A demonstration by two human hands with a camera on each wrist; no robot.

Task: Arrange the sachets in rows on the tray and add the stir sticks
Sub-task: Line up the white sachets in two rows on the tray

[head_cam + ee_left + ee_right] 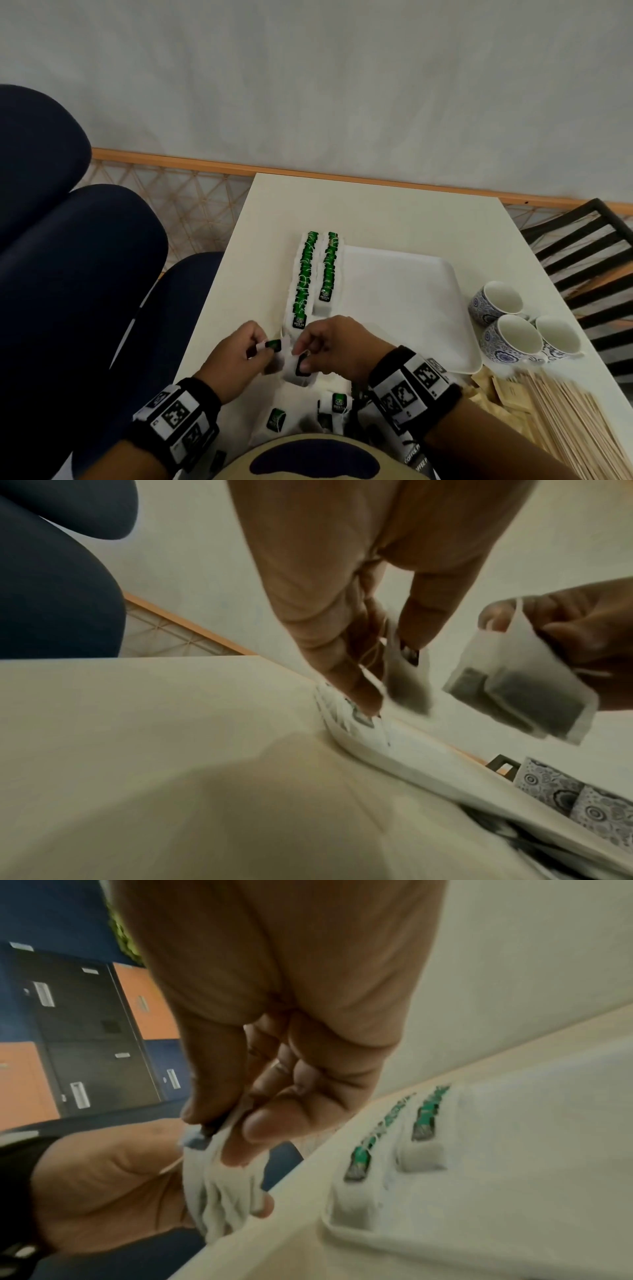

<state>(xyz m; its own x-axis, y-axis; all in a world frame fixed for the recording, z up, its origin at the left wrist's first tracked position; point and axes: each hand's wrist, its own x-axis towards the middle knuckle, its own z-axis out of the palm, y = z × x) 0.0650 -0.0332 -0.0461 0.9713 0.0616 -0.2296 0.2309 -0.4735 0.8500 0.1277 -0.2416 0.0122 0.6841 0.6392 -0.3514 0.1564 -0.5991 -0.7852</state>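
While loose sachets (pixel 276 420) still lie on the bench (pixel 394 219) nearest the person, the left hand (pixel 239 356) pinches one sachet (pixel 270 346) and the right hand (pixel 337 346) pinches another (pixel 298 368), both just above the tray's (pixel 411 308) near left corner. Beyond them, two rows of sachets (pixel 317 274), white paper tea bags with green and black tags, overlap along the tray's left side, so the job seems partly done. The stir sticks (pixel 568 421) wait untouched at right.
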